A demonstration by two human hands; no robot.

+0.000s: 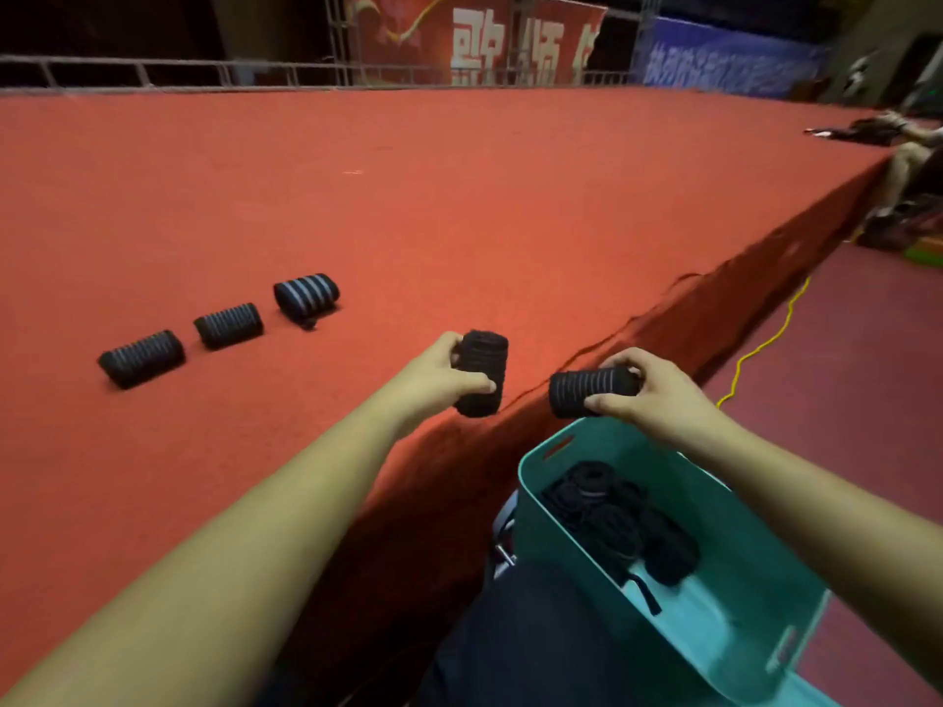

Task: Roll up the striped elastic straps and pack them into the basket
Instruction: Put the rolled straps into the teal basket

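Centre frame, the left hand [443,372] and right hand [644,386] each clamp curled fingers around a soft, light, black grey-striped rolled elastic strap [480,372]; gripping mid-roll likely stops unrolling above the teal plastic basket [564,469].

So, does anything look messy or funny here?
A little. The farthest rolled strap on the red carpet has a loose end poking out underneath, unlike the two rolls beside it. In the teal basket, one strap end trails loose from the pile.
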